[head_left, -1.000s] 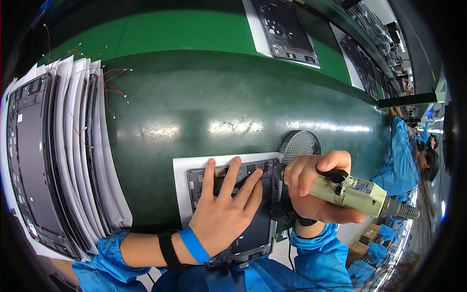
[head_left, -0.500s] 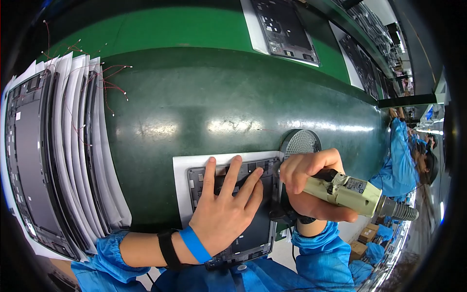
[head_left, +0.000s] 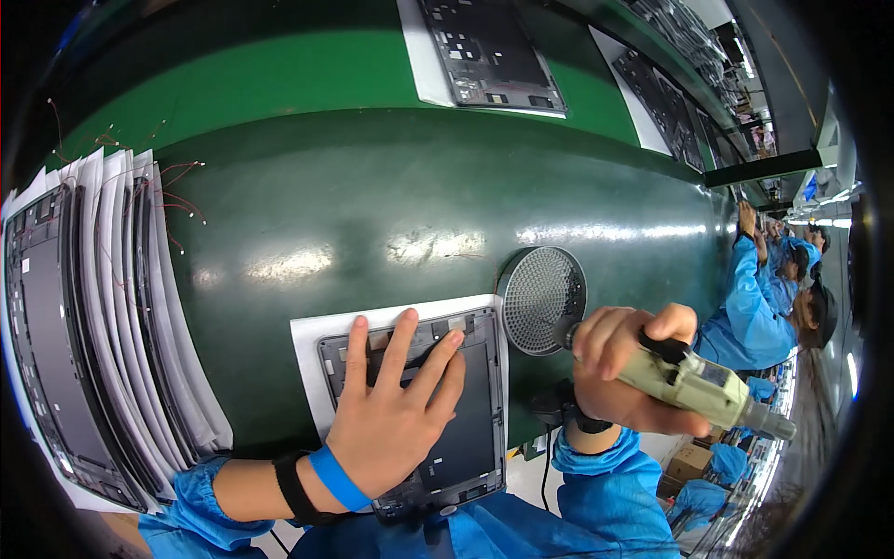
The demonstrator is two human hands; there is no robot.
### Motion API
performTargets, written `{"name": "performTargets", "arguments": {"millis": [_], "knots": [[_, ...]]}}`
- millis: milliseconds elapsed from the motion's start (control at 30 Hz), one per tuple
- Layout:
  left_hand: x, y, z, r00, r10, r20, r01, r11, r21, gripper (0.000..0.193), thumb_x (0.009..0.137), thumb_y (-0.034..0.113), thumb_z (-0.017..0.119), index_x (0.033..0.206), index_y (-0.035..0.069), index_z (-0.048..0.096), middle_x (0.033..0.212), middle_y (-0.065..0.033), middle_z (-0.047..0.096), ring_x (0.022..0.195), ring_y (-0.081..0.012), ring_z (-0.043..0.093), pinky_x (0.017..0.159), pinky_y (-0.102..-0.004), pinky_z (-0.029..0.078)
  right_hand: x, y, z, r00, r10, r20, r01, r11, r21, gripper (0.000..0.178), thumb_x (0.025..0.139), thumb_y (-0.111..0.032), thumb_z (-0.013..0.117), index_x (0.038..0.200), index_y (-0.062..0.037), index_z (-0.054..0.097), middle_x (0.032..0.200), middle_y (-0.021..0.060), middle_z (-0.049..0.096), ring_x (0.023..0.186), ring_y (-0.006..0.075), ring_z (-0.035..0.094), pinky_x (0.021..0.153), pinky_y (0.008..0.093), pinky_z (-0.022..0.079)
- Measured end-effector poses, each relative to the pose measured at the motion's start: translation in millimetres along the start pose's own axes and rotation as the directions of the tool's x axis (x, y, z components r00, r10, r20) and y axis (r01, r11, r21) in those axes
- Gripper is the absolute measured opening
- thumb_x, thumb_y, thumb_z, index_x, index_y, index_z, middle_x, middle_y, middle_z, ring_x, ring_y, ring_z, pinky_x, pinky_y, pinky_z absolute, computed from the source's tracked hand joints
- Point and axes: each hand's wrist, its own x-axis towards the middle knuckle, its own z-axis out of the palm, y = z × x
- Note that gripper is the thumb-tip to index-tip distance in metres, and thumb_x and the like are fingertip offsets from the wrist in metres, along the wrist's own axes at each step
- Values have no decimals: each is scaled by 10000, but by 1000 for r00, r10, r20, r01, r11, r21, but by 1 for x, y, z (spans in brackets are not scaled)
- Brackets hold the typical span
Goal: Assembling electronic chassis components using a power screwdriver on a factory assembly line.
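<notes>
My left hand (head_left: 391, 424) lies with fingers spread on a dark grey tablet housing (head_left: 470, 438), across its upper left part. Under the housing is a white sheet (head_left: 312, 377), its edges showing at the left and far sides. In my right hand (head_left: 619, 368) is a pale green electric screwdriver (head_left: 694, 382), gripped in a fist. The tool slants, its grey front end beside the near right rim of a round grey tray with a perforated face (head_left: 540, 293). Whether the tip touches the tray is hard to make out. A dark strap circles each wrist.
Upright housings interleaved with white sheets (head_left: 116, 279) crowd the left side, thin red wires (head_left: 186, 191) sticking out. Beyond the green bench (head_left: 372, 186), a bright green strip (head_left: 261, 79) carries more housings (head_left: 494, 56). A co-worker in blue sleeves (head_left: 745, 298) sits at the far right.
My right hand has moved the screwdriver off the housing's right edge toward the round tray, now more fully visible. The view has shifted; my left hand still rests on the housing.
</notes>
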Motion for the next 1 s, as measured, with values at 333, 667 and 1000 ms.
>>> {"name": "performTargets", "arguments": {"millis": [333, 667, 1000], "knots": [[8, 2, 1, 1000, 2, 23, -2, 1000, -14, 520, 741, 327, 730, 1173, 62, 611, 1397, -81, 454, 1302, -430, 327, 1029, -699, 228, 0, 14, -10, 998, 59, -2, -59, 998, 19, 880, 705, -822, 539, 1085, -39, 402, 649, 66, 552, 567, 198, 545, 557, 340, 448], [9, 4, 2, 1000, 5, 14, -5, 1000, -6, 511, 738, 319, 733, 1162, 61, 615, 1391, -80, 459, 1301, -430, 330, 1023, -700, 237, -2, 22, -12, 997, 78, -17, -78, 996, 33, 872, 700, -830, 533, 1051, -41, 416, 637, 56, 539, 566, 183, 543, 561, 325, 452], [2, 7, 1, 997, -3, -74, 5, 1000, 30, 430, 745, 270, 720, 1117, 73, 634, 1336, -74, 509, 1284, -408, 380, 1013, -703, 260, -3, 9, -1, 997, 39, -59, -37, 999, 37, 894, 693, -822, 538, 1068, -22, 401, 667, 58, 542, 564, 181, 521, 569, 327, 438]]}}
